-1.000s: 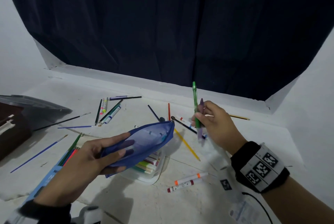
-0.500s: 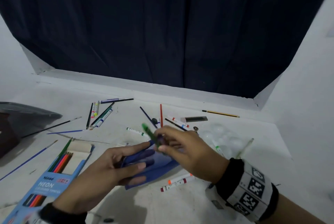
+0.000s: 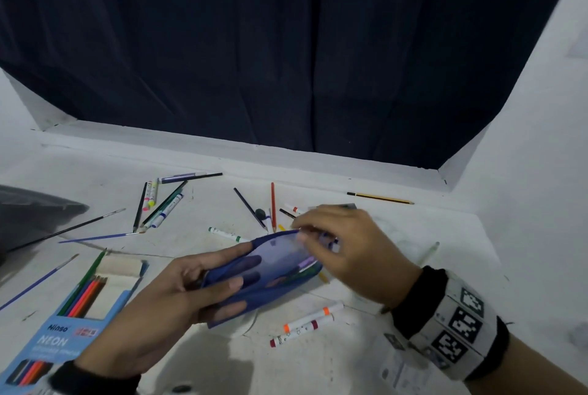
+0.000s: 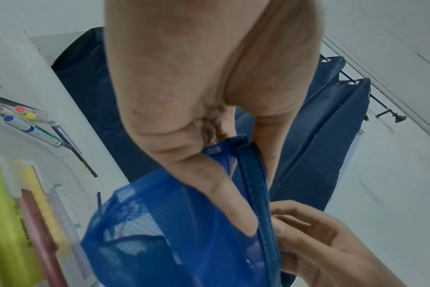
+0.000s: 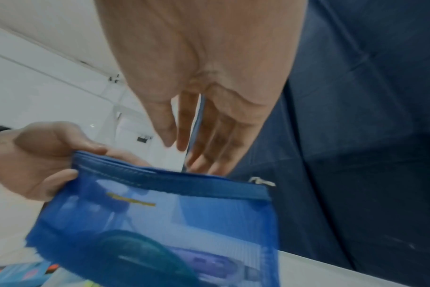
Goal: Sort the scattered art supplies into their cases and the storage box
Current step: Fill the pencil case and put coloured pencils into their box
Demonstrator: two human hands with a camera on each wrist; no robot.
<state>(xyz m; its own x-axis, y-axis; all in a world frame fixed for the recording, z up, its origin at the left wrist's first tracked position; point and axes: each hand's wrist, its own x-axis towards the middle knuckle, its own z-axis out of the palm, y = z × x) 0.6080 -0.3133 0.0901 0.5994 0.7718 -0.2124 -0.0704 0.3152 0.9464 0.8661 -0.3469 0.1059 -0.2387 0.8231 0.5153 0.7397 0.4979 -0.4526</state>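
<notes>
**Blue mesh pouch held open between both hands**

Out to the left of the grip, a light-blue neon pencil box (image 3: 68, 327) lies open on the white table (image 3: 397, 235), coloured pencils showing in its window. Beyond it lie thin paintbrushes (image 3: 68, 229) and a loose cluster of markers and pencils (image 3: 160, 203).

The left hand (image 3: 159, 305) grips the near end of the blue mesh pouch (image 3: 273, 270): the thumb lies along the upper edge and the fingers curl round underneath, some showing through the mesh. The pouch is lifted above the table, its zipped edge parted. Green and purple shapes show through the mesh at its lower right.

The right hand (image 3: 346, 251) meets the pouch at its open top edge. In the right wrist view its fingers (image 5: 209, 139) are extended, tips down at the opening (image 5: 174, 174), with a thin blue edge between them; whether they pinch it cannot be told.

Just below the grip lie two white markers (image 3: 307, 323) with orange and red caps. Far to the right, well apart, a yellow-and-black pencil (image 3: 380, 198) lies near the wall.
</notes>
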